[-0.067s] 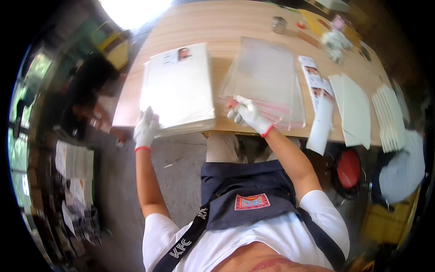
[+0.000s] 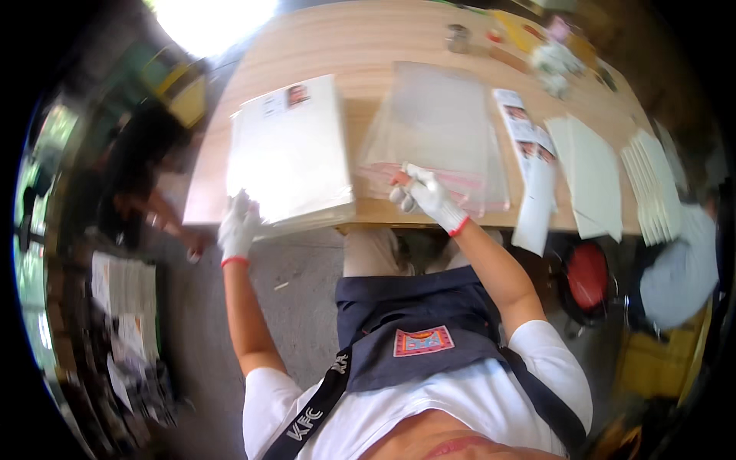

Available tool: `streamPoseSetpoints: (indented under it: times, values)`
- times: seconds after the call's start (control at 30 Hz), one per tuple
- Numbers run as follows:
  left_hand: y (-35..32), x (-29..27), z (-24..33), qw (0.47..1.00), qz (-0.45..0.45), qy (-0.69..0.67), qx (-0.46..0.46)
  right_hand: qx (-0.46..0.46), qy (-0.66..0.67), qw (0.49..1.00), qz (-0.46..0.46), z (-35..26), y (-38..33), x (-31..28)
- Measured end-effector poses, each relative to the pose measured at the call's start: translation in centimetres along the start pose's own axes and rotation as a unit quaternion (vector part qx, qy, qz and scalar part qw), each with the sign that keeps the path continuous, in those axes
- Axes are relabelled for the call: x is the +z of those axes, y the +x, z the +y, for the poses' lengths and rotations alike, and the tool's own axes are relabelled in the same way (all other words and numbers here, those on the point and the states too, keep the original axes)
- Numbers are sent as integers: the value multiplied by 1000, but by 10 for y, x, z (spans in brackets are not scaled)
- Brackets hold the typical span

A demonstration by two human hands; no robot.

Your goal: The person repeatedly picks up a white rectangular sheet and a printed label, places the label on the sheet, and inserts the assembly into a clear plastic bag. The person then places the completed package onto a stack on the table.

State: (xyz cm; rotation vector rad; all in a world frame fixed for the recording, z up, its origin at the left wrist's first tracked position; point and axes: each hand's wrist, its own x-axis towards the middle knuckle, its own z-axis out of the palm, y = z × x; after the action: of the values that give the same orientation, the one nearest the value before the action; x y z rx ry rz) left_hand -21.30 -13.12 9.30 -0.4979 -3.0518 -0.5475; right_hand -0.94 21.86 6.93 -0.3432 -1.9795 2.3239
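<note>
Wooden table [image 2: 368, 46] in front of me: paper stack [image 2: 290, 153] sits left, pile of clear plastic sleeves [image 2: 441, 130] to its right. My gloved left hand [image 2: 239, 224] rests fingers-spread on the stack's near corner, gripping nothing. My gloved right hand [image 2: 426, 195] is loosely curled, fingertips pressing the sleeves' near edge.

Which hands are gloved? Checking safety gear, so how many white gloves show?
2: one on the left hand at the paper stack, one on the right hand on the clear bags.
</note>
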Motion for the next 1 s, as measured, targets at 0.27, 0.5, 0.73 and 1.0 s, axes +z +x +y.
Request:
streamPoseSetpoints:
  times: [0.27, 0.5, 0.73, 1.0]
  values:
    - [-26, -4, 46, 901, 350, -80, 243, -47, 32, 830, 554, 30, -194, -206]
    - [-80, 73, 208, 817, 169, -196, 516, 25, 365, 823, 435, 34, -242, -315]
    - [-25, 168, 265, 886, 6, 9, 463, 21, 342, 810, 477, 28, -228, -334]
    - [-49, 171, 339, 899, -154, 36, 409, -128, 271, 741, 601, 54, -307, -481]
